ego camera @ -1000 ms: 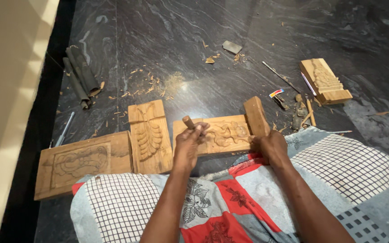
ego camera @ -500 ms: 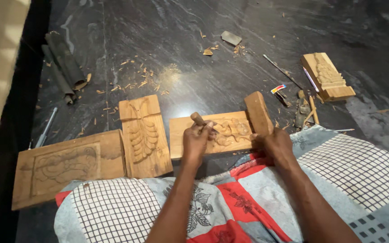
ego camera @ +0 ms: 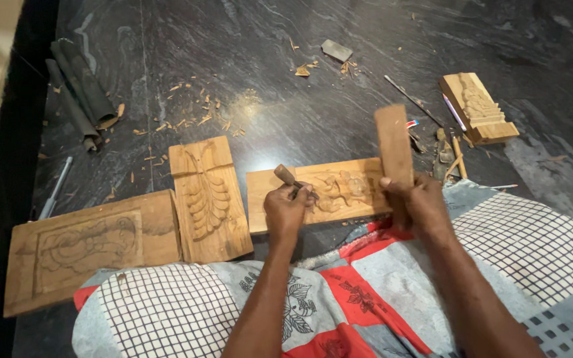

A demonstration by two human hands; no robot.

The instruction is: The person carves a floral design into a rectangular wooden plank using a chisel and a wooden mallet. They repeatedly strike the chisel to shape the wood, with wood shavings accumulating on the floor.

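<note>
We are gripping a chisel in our left hand, its tip hidden against the carved panel on the floor; our right hand is clutching an upright wooden mallet, its lower end covered.

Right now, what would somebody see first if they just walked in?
Two hands at work on a carved wooden panel on the dark floor: the left hand holds a chisel to it and the right hand lifts a flat wooden mallet. Two more carved panels lie to the left, with wood chips scattered behind them.
</note>
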